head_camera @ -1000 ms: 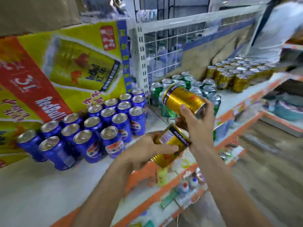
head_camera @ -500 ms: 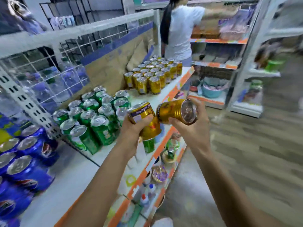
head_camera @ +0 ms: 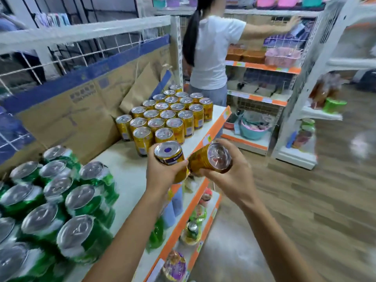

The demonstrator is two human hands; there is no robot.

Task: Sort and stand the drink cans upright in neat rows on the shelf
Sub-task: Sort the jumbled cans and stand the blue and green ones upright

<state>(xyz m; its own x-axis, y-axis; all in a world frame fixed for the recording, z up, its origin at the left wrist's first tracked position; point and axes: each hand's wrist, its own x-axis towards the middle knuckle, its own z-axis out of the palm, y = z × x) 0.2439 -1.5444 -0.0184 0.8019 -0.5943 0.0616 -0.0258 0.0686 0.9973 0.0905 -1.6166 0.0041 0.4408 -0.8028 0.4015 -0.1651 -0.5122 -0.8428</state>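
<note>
Your left hand grips a gold metal drink can, lid up, its long axis tilted toward 11 o'clock. Your right hand clasps a second gold can lying sideways, lid toward 3 o'clock. Both are held over the white orange-edged shelf, at 6 o'clock from the upright gold rows.

Your left hand grips an upright gold can, lid up. Your right hand grips a tilted gold can, its lid facing you; the two appear to touch. At 12 o'clock, rows of gold cans stand on the white shelf. Green cans cluster at 8 o'clock. A person in a white shirt stands at 1 o'clock.
</note>
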